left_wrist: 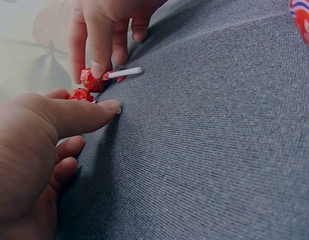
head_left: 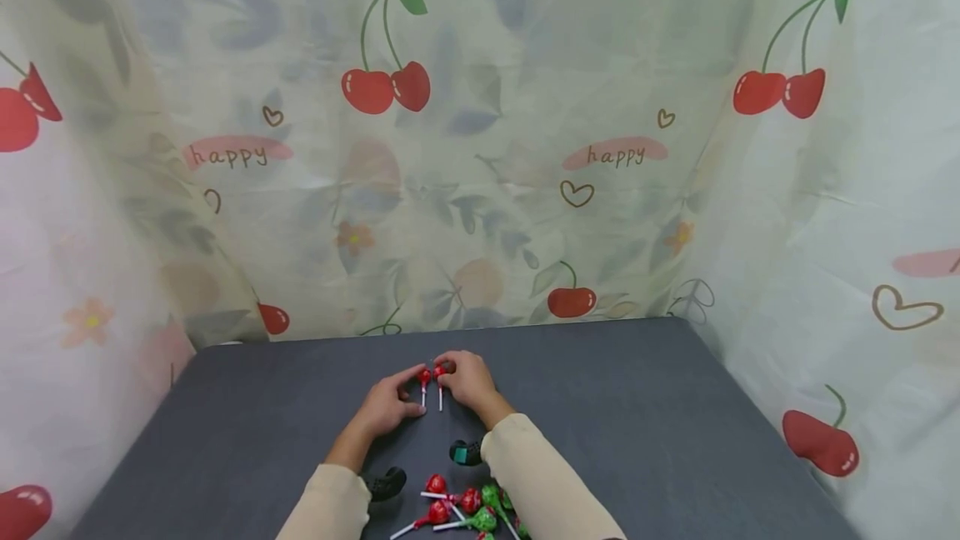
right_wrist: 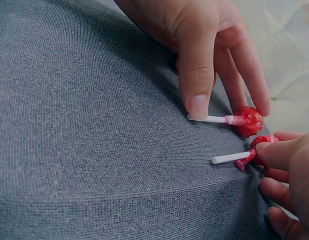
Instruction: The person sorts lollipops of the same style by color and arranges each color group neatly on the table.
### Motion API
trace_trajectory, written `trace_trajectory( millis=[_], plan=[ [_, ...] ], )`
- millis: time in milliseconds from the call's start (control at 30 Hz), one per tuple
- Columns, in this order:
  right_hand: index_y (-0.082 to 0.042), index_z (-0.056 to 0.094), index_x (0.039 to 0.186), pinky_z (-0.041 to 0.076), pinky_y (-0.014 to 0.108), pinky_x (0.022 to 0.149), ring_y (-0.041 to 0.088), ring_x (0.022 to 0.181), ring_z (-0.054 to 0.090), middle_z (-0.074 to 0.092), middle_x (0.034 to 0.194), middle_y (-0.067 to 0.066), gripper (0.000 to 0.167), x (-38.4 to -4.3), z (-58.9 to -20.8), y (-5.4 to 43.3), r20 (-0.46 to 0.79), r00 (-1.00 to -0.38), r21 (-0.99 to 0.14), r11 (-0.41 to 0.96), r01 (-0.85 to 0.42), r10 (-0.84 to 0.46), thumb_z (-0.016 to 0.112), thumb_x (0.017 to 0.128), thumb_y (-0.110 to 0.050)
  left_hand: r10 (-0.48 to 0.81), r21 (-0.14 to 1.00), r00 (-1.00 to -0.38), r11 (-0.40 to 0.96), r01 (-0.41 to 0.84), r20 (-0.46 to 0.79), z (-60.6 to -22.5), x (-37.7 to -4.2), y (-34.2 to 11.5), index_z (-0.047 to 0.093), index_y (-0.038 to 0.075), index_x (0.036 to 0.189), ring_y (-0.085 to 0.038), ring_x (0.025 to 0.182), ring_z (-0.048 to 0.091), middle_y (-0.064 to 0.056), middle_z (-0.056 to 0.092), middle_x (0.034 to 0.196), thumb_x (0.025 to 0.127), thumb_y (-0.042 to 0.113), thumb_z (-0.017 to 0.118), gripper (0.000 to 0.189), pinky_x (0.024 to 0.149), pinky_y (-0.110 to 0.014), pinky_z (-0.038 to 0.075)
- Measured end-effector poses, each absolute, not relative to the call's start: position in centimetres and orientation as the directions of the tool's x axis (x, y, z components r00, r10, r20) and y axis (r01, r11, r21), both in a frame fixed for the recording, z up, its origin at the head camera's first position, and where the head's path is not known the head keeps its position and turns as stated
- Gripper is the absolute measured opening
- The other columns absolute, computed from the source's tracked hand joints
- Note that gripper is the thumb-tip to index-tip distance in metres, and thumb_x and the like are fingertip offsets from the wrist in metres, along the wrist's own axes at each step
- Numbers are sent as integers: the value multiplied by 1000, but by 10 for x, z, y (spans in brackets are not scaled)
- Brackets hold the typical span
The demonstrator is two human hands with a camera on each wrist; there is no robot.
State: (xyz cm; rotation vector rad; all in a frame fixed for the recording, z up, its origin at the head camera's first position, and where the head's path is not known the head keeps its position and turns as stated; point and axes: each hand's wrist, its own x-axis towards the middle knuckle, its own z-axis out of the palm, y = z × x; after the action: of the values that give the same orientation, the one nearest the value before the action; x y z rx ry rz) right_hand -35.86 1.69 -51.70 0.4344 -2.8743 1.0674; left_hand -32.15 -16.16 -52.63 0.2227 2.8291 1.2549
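Note:
Two red-wrapped lollipops with white sticks lie side by side near the back of the dark table, sticks toward the front. My left hand point(head_left: 384, 407) spans the left lollipop point(right_wrist: 248, 121) lengthwise, its thumb on the stick's end and a finger at the candy head. Close beside it, my right hand point(head_left: 467, 380) pinches the right lollipop point(right_wrist: 231, 158) by its red head, between thumb and fingers. In the left wrist view, the thumb of my left hand point(left_wrist: 24, 145) covers much of the left lollipop.
A pile of red lollipops point(head_left: 438, 512) and green lollipops point(head_left: 483, 517) lies at the table's front, between the forearms. Black wrist devices point(head_left: 386, 483) sit at both sleeves. A cherry-print curtain point(head_left: 465, 215) surrounds the dark grey table point(head_left: 637, 407).

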Motion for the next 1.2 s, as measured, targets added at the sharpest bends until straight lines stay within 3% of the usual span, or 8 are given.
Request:
trace_trajectory(
  millis=[833,1200],
  plan=[
    [-17,72,110,46,31,69,12,73,55,63,84,-5,22,-357,-521,17,123,-973,-708,670,-222,-193,73,88,-17,131,747,-991,658,98,14,-522,-320,-159,57,17,138,-21,78,50,-6,55,86,76,8,82,68,69,-37,40],
    [-13,71,110,45,32,67,13,70,54,61,80,-4,22,-355,-525,20,150,-972,-739,633,-233,-183,73,88,-17,167,748,-984,647,152,56,-523,-319,-161,57,15,137,-21,77,49,-6,55,85,77,8,81,65,68,-36,39]
  ],
)
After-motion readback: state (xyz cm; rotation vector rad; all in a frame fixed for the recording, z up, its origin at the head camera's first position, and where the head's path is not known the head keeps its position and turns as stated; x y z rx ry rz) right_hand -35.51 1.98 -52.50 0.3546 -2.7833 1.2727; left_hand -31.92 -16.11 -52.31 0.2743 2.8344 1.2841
